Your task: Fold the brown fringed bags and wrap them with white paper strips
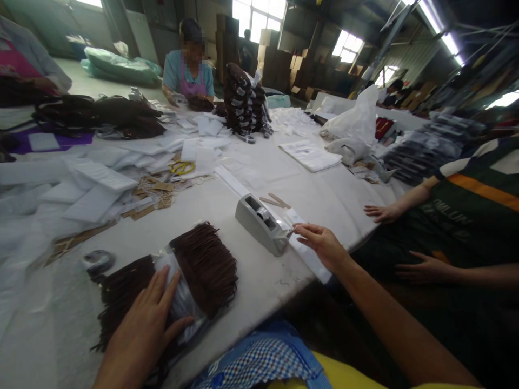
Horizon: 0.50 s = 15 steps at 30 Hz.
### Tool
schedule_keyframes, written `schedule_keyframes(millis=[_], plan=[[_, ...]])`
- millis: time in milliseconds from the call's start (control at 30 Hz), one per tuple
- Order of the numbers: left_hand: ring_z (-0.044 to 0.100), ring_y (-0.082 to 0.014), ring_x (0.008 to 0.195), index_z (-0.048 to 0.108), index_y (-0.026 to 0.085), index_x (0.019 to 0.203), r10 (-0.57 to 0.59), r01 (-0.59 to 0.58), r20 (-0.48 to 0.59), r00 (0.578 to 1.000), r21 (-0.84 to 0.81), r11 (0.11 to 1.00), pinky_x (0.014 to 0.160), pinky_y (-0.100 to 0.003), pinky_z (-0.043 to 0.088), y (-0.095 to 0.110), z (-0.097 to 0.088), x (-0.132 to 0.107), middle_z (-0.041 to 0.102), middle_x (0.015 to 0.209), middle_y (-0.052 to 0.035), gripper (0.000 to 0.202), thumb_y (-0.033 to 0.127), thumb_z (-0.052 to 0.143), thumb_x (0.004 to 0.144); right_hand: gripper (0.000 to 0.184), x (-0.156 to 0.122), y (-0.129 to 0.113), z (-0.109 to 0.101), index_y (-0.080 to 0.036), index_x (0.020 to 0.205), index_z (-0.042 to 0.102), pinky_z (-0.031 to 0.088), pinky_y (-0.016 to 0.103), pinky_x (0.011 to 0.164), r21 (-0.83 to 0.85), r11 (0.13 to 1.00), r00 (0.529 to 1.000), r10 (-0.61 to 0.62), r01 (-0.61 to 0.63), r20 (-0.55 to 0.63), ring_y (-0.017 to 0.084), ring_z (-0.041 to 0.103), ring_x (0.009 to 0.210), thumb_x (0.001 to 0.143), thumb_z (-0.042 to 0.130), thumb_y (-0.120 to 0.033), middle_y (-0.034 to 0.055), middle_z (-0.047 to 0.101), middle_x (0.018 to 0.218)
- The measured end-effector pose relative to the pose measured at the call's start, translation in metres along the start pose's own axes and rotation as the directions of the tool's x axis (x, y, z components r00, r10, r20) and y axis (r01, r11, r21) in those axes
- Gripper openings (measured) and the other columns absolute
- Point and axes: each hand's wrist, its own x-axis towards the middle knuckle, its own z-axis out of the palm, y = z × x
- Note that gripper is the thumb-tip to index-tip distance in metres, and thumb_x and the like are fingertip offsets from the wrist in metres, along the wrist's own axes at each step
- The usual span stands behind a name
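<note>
My left hand (141, 319) lies flat with fingers spread on a dark brown fringed bundle (205, 265). It presses on the clear plastic band (184, 294) around the bundle's middle; the fringe fans out to both sides. My right hand (324, 246) is at the cutting end of a grey tape dispenser (259, 224), thumb and fingertips pinched together on the clear tape's end. A dark-and-grey loop (98, 260) sits at the bundle's upper left corner.
White foam sheets (95, 189), brown tags (156, 194) and yellow scissors (181, 168) lie at left. A stack of brown bundles (245, 102) stands further back. At right, a co-worker's hand (383, 213) rests on the table edge. Another co-worker (188, 75) sits opposite.
</note>
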Motion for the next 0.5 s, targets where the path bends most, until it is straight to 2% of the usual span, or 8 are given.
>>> schedule_keyframes(millis=[67,133,233,333,400,433,500], plan=[[0.037,-0.0378,0.139,0.044,0.006,0.141,0.009,-0.009,-0.011,1.000,-0.002,1.000,0.111,-0.050,0.036,-0.001,0.000,0.000,0.033,0.153,-0.0235,0.080,0.052,0.059,0.077,0.034,-0.006,0.009,-0.005,-0.018,0.086,0.077,0.055,0.031,0.077,-0.026,0.996,0.997,0.081,-0.081,0.011,0.017,0.066,0.082,0.066,0.083,-0.046,0.0087,0.072,0.097],[0.036,-0.0382,0.138,0.044,0.006,0.141,0.018,-0.018,-0.019,1.000,0.004,1.000,0.110,-0.050,0.037,-0.001,0.001,0.000,0.033,0.153,-0.0240,0.081,0.053,0.060,0.077,0.038,-0.007,0.023,-0.007,-0.017,0.085,0.076,0.056,0.029,0.067,-0.086,0.992,0.995,0.096,-0.095,0.006,0.014,0.064,0.067,0.067,0.081,-0.050,0.0089,0.073,0.089],[0.035,-0.0383,0.139,0.044,0.005,0.141,0.033,-0.032,-0.027,0.999,0.024,0.999,0.110,-0.050,0.037,-0.002,0.002,-0.001,0.032,0.153,-0.0247,0.082,0.055,0.060,0.077,0.042,-0.002,0.042,-0.007,-0.015,0.084,0.076,0.054,0.028,0.061,-0.195,0.981,0.999,0.019,-0.025,-0.032,0.012,0.060,0.057,0.069,0.077,-0.054,0.0081,0.072,0.081],[0.035,-0.0390,0.139,0.044,0.005,0.141,0.053,-0.051,-0.040,0.998,0.041,0.998,0.109,-0.050,0.037,-0.002,0.005,-0.002,0.029,0.154,-0.0252,0.083,0.056,0.059,0.078,0.037,-0.002,0.050,-0.008,-0.015,0.082,0.075,0.053,0.029,0.066,-0.300,0.953,0.994,-0.066,0.039,-0.083,0.015,0.062,0.059,0.071,0.077,-0.050,0.0052,0.071,0.071],[0.034,-0.0401,0.139,0.043,0.004,0.141,0.071,-0.069,-0.050,0.996,0.037,0.997,0.109,-0.052,0.037,-0.003,0.006,-0.002,0.028,0.154,-0.0259,0.085,0.057,0.061,0.077,0.031,-0.008,0.044,-0.009,-0.017,0.083,0.075,0.054,0.030,0.068,-0.418,0.902,0.983,-0.160,0.108,-0.092,0.016,0.064,0.060,0.075,0.074,-0.047,0.0047,0.072,0.072],[0.035,-0.0408,0.139,0.043,0.004,0.141,0.076,-0.075,-0.055,0.996,0.030,0.997,0.108,-0.053,0.037,-0.003,0.006,-0.002,0.028,0.154,-0.0265,0.086,0.058,0.062,0.076,0.029,-0.013,0.038,-0.007,-0.018,0.084,0.075,0.054,0.031,0.069,-0.482,0.860,0.973,-0.223,0.168,-0.059,0.017,0.065,0.061,0.078,0.072,-0.046,0.0048,0.073,0.075],[0.035,-0.0417,0.138,0.044,0.003,0.140,0.069,-0.068,-0.053,0.996,0.016,0.998,0.108,-0.053,0.037,-0.001,0.003,-0.001,0.029,0.153,-0.0276,0.088,0.058,0.065,0.074,0.024,-0.021,0.020,0.000,-0.020,0.087,0.075,0.055,0.032,0.072,-0.579,0.734,0.927,-0.357,0.355,0.116,0.018,0.067,0.066,0.084,0.067,-0.042,0.0047,0.074,0.081]])
